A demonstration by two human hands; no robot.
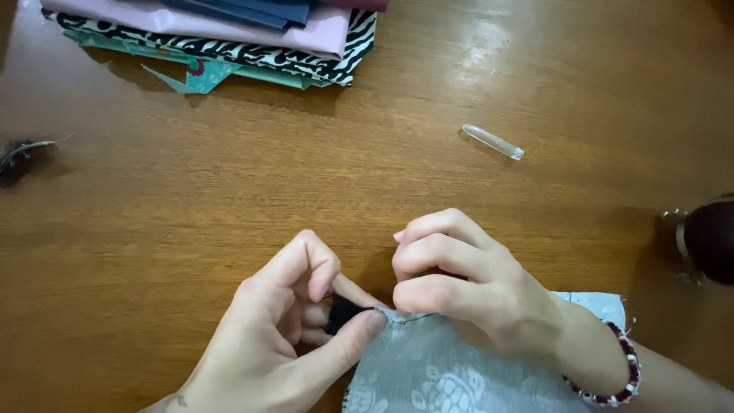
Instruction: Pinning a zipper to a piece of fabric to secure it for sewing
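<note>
**Hands busy with a seam at the near edge of the worktop**

The person sits with both hands close together over a piece of pale grey fabric (451,375) printed with white turtle shapes, which lies at the near edge of the wooden worktop (229,191), a little right of its middle. The left hand (287,336) has its fingers (355,336) pinched together on a small black handle (344,312), most likely a seam ripper, whose tip meets the cloth's top corner. The right hand (466,287) is curled, fingers closed down on the cloth edge, and a thin dark thread or metal tip (417,317) shows just under the knuckles. A beaded red and white bracelet (623,375) sits on that wrist.

To my eye this is the picking stage: stitches are being worked loose or a thread caught right at the hem. The next move calls for a steady, small pull with the cloth held taut, since the point is hard against the fingertips.

Further off, a clear plastic cap (493,141) lies alone toward the far right, well apart from the hands. A stack of folded fabrics (229,34), pink, zebra-striped and teal, rests at the far edge. A dark clump of thread scraps (19,157) sits at the left edge, and a dark rounded object (707,237) with a metal rim at the right edge. None of these crowd the hands; only the knuckles hide the working point.
</note>
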